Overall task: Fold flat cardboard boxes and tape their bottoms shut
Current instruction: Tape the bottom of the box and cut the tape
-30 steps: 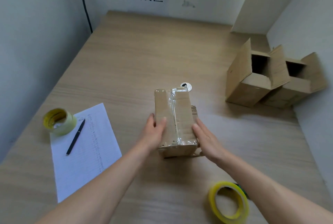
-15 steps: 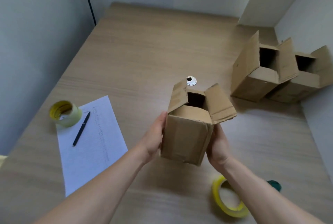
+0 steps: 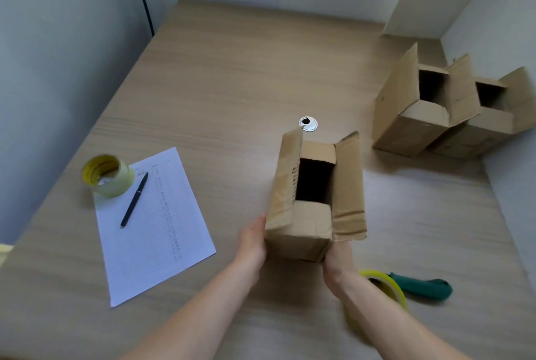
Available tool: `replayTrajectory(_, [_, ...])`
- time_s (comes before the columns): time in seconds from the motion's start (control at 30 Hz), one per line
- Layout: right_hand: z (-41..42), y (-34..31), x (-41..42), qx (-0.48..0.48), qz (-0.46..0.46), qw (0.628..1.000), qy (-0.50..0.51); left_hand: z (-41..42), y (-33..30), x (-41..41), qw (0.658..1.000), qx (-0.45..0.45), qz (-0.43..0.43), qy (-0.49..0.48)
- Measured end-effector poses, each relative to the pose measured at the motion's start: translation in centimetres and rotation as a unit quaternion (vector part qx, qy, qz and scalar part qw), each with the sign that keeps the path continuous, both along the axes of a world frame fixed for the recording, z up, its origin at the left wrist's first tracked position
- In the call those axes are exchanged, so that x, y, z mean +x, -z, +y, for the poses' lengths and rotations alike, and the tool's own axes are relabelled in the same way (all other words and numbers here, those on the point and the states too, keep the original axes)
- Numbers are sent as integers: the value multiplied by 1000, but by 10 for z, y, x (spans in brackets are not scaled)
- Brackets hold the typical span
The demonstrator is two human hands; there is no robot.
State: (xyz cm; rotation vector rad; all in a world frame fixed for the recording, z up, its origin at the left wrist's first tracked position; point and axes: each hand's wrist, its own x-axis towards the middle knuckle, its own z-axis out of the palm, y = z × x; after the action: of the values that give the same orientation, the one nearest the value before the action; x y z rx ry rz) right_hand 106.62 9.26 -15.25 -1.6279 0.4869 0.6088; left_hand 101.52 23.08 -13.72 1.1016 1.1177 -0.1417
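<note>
A brown cardboard box [image 3: 311, 226] is held above the wooden table [image 3: 237, 75], open end up with its top flaps spread and a dark inside showing. My left hand [image 3: 253, 242] presses its left side near the bottom. My right hand [image 3: 338, 262] grips its lower right corner from beneath. Its taped bottom is hidden from view. A yellow tape roll [image 3: 385, 287] lies on the table just right of my right wrist, partly behind my forearm.
Two folded boxes [image 3: 420, 124] with open flaps stand at the far right by the wall. A second tape roll [image 3: 107, 175], a pen [image 3: 135, 200] and a sheet of paper [image 3: 153, 229] lie at left. A green cutter [image 3: 420, 290] lies beside the yellow roll. A round cable grommet [image 3: 308, 124] sits mid-table.
The box lay taped bottom up on the table; both hands lifted it and turned it over, so its open end now faces up, and carried it slightly right.
</note>
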Motion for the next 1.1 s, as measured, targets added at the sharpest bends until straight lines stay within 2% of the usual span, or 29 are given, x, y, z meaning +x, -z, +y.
replayTrajectory(0.07, [-8, -2, 1, -116, -13, 992, -57, 18, -4, -6, 995, 78, 2, 55])
replayTrajectory(0.1, [-13, -6, 5, -122, -44, 990, -56, 27, -11, -8, 995, 72, -18, 61])
replayTrajectory(0.13, [-17, -17, 10, -51, -67, 996, -26, 35, -19, -8, 995, 55, -58, 60])
replayTrajectory(0.2, [-22, -35, 24, 185, -56, 981, 36, 41, -40, -6, 976, 61, -175, 113])
replayTrajectory(0.23, [-22, -44, 31, 258, -57, 964, 23, 37, -50, -4, 960, 82, -207, 172])
replayTrajectory(0.27, [-19, -54, 34, 276, -69, 958, -32, 30, -56, -2, 944, 123, -206, 225])
replayTrajectory(0.3, [-15, -64, 35, 253, -89, 959, -94, 23, -58, 0, 932, 173, -177, 264])
replayTrajectory(0.37, [-5, -77, 34, 113, -140, 972, -154, 16, -60, 8, 919, 249, -126, 277])
replayTrajectory(0.43, [0, -84, 47, -38, -193, 971, -135, 18, -64, 22, 923, 244, -134, 265])
replayTrajectory(0.53, [2, -94, 92, -206, -253, 943, -66, 25, -72, 65, 942, 226, -167, 182])
replayTrajectory(0.63, [1, -105, 145, -262, -288, 918, -72, 23, -83, 122, 942, 231, -155, 190])
replayTrajectory(0.73, [-2, -115, 193, -256, -306, 913, -82, 19, -92, 179, 944, 201, -146, 216])
replayTrajectory(0.83, [-5, -124, 234, -252, -328, 901, -129, 16, -96, 231, 938, 220, -165, 210])
replayTrajectory(0.9, [-8, -128, 257, -293, -357, 873, -159, 11, -94, 260, 924, 250, -175, 229])
replayTrajectory(1.03, [-18, -124, 292, -422, -424, 759, -258, 2, -84, 308, 910, 276, -196, 239])
replayTrajectory(1.1, [-24, -123, 304, -460, -421, 729, -282, -3, -82, 324, 909, 271, -210, 237])
